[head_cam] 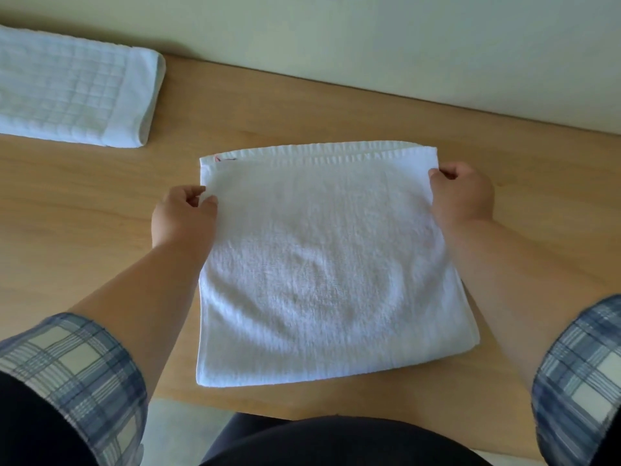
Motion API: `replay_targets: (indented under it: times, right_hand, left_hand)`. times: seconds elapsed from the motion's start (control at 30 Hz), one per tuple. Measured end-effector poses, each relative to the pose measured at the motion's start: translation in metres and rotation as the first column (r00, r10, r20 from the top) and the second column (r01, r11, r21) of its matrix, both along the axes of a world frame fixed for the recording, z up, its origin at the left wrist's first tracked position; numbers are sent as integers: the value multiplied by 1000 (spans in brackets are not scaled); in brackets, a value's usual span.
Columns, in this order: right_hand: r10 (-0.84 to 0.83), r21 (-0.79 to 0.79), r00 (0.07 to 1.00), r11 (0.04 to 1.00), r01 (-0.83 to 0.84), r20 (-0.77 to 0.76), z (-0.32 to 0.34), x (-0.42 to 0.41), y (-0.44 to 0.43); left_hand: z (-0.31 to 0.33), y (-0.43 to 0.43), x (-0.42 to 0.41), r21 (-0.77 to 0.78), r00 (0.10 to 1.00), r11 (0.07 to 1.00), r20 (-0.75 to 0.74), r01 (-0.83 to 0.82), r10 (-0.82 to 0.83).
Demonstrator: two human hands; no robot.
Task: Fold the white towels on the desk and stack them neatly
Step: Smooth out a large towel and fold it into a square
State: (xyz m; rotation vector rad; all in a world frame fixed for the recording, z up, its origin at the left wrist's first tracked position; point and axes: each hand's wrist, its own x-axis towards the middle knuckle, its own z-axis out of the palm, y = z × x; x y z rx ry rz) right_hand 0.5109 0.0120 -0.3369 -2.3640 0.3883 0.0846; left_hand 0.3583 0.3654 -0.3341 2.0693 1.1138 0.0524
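Note:
A white towel (pixel 322 264) lies folded double on the wooden desk (pixel 84 196) in front of me, its folded edge toward me and its hemmed edges at the far side. My left hand (pixel 183 216) pinches the towel's left edge near the far corner. My right hand (pixel 462 193) pinches the far right corner. A second white towel (pixel 70 89), folded and with a grid weave, lies flat at the far left of the desk, apart from both hands.
A pale wall (pixel 403 45) runs along the desk's far edge. The desk's near edge is just below the towel, with my dark-clothed body (pixel 336 442) against it. Bare wood shows between the two towels and right of my right hand.

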Motion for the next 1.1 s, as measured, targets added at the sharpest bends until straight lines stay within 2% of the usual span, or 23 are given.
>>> replay_targets:
  times: [0.17,0.3,0.4,0.5,0.6,0.63,0.7,0.73,0.8,0.87,0.93,1.0,1.1]
  right_hand:
    - [31,-18,980,999,-28,196,17,-8,-3]
    - [7,-7,967,1000,-5,256,29,6,2]
    - [18,-23,982,1000,-14,187,27,31,14]
    - [77,-90,997,993,-76,2,14,46,23]
    - [58,-66,991,996,-67,-122,9,41,25]
    - [69,-81,993,994,-77,-94,10,33,26]
    - [180,-158,983,972,-172,41,14,6,30]
    - [274,-179,956,951,-254,100,15,-13,34]
    - [514,-198,849,851,-486,127,15,-60,45]
    - [732,-249,682,660,-708,1,8,-103,48]
    - [824,-307,541,478,-823,-170,-3,-134,39]
    - [821,-381,507,394,-836,-262,-14,-145,23]
    - [739,-447,581,417,-792,-341,-18,-144,6]
  left_hand:
    - [21,-9,-7,33,985,999,171,-22,16]
    - [34,-4,3,4,957,996,279,-84,79]
    - [30,2,20,-32,965,992,232,-118,123]
    - [19,6,31,-80,990,991,87,-103,110]
    - [18,5,34,-126,996,988,6,-92,94]
    - [20,2,31,-88,997,993,-5,-78,78]
    - [26,-11,19,127,999,991,-20,38,-36]
    - [31,-23,11,222,989,964,-14,145,-145]
    - [37,-56,-14,250,922,893,7,374,-388]
    - [32,-91,-46,188,798,778,-59,599,-600]
    - [15,-117,-80,197,610,577,-237,793,-756]
    - [-7,-119,-103,188,506,471,-390,862,-769]
    - [-25,-96,-109,237,453,387,-484,891,-748]
